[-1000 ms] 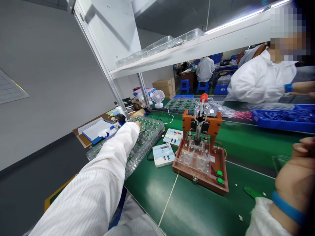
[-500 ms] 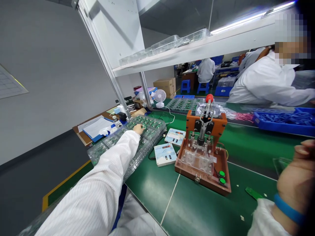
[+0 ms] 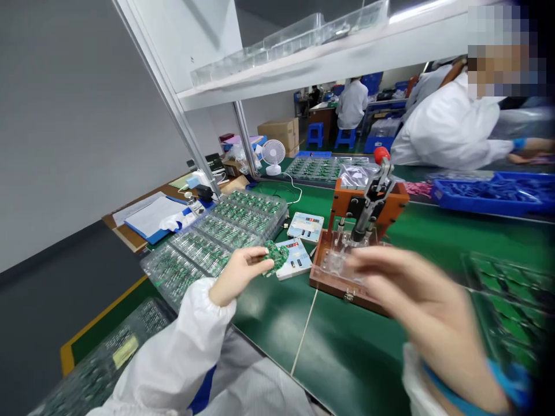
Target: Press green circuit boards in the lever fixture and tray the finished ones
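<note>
So we're at a long green surface [image 3: 355, 358] with a matte mat look and a thin white line running across it, grey wall to the left, a white shelf [image 3: 303, 63] overhead stacked with clear plastic trays. Across from us a co-worker [image 3: 451, 133] in a white coat leans over blue bins [image 3: 489, 193], and a little white fan [image 3: 273, 156] sits further back.

Our left hand [image 3: 236, 274] is out in front with the striped white sleeve bunched at the wrist, fingers pinched on a small green circuit board [image 3: 276, 257], held in the air just in front of the clear blister trays [image 3: 217, 237] full of similar boards. Our right hand [image 3: 416, 300] is blurry, fingers spread and holding nothing, hovering by the orange-brown press fixture [image 3: 359, 242] with its red-knobbed lever and clear acrylic block.
</note>
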Demonstrator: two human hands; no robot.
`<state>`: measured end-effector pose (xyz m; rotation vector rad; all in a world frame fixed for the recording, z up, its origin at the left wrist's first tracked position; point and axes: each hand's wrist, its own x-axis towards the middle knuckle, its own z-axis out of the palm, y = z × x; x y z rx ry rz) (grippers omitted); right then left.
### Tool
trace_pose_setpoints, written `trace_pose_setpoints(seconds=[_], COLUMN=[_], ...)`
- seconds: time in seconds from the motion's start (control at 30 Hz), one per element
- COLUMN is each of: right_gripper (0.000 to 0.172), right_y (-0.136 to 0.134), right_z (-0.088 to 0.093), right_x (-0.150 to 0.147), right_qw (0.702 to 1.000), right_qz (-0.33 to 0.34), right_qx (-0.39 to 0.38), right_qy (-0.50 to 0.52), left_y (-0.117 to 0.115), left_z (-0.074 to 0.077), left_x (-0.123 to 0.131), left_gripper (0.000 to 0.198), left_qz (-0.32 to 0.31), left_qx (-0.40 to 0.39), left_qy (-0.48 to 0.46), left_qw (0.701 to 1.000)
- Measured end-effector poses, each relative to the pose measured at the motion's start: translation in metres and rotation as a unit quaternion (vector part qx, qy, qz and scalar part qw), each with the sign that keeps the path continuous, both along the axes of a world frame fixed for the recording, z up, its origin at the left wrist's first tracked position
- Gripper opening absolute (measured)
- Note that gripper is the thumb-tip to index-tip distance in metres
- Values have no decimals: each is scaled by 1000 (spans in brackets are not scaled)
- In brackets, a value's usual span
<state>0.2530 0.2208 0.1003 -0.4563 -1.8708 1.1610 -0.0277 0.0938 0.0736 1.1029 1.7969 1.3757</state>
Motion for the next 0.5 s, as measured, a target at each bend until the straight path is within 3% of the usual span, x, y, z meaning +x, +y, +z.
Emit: trace_pose_setpoints(seconds=[0.03,0.07,0.17,0.3,0.5], right_gripper=[27,33,45,49,28], right_y=[-13,-22,-33,-38,-58], right_z=[-1,-5,-31,-69,-116], right_x=[-17,-31,-55,-46,-23], right_qw=[997,994,988,984,961], right_qz=[61,77,62,19,-29], right_qx=[-11,-18,-59,-136,-257], right_qy=[-41,-75,-125,-118,-97], left_y=[-1,-1,3,7,12], left_z=[-2,-4,-15,-32,-67], left_x=[9,15,27,40,65], left_gripper=[35,31,20,13,21], left_qz=[-19,-41,-93,-149,-236], left_qx=[-1,-1,6,-10,-57], left_qy=[2,12,78,116,75], left_qw=[1000,999,993,982,967])
